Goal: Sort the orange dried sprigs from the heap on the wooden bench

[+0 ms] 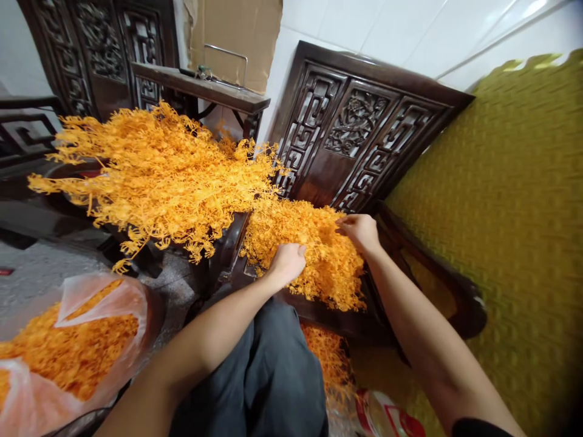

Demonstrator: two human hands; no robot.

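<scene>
A heap of orange, thin-stemmed plastic-looking sprigs (pixel 328 261) covers the seat of a dark carved wooden chair. My left hand (pixel 288 265) is closed at the heap's front, its thumb against the curled fingers; the sprig it pinches blends into the pile. Over the heap's right edge, my right hand (pixel 361 233) is also closed, fingertips pressed together at the orange strands. Whatever is between those fingertips is too small to make out. To the left, a larger pile of long orange sprigs (pixel 173 176) spreads over dark furniture.
A plastic-lined tub (pixel 148 309) at lower left holds more orange pieces. Carved chair back (pixel 346 127) and wooden armrest (pixel 471 312) border the seat. A yellow foam mat (pixel 510 182) stands right. Orange strands (pixel 328 358) and a red-and-white container (pixel 387 416) lie below. Cardboard (pixel 237 30) leans behind.
</scene>
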